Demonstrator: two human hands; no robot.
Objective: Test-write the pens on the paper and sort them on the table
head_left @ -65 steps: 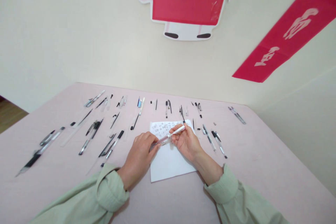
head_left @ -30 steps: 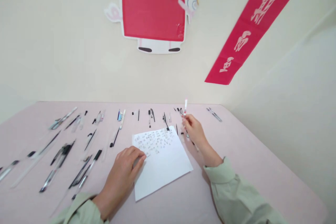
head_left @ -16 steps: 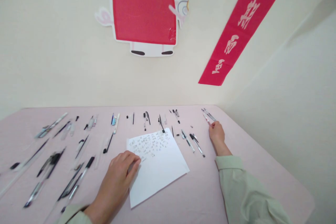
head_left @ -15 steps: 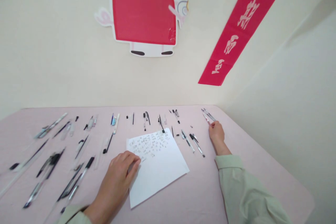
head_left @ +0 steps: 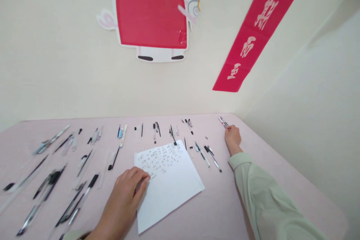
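Observation:
My left hand (head_left: 126, 191) rests on the left edge of a white sheet of paper (head_left: 168, 198) covered with handwriting in its upper part. Its fingers are loosely bent, and a gap shows between thumb and index finger. At the far right of the table, my right hand (head_left: 233, 137) is closed around the near end of a pen (head_left: 224, 122), its tip pointing away from me. Another slim pen lies along it there, partly hidden by the held pen and the fingers. Nearest on the left of that hand lie a clear pen (head_left: 203, 154) and a black-capped pen (head_left: 214, 160).
Many pens and pen parts lie on the pink tabletop (head_left: 219, 210), such as a black-capped pen (head_left: 84, 197) and a white pen (head_left: 123, 136). Behind the table is a wall with a red cartoon cutout (head_left: 152, 11) and a red banner (head_left: 247, 45).
My right hand has turned the pen and brought it alongside the pens at the far right. My left hand stays on the paper. The view has shifted slightly.

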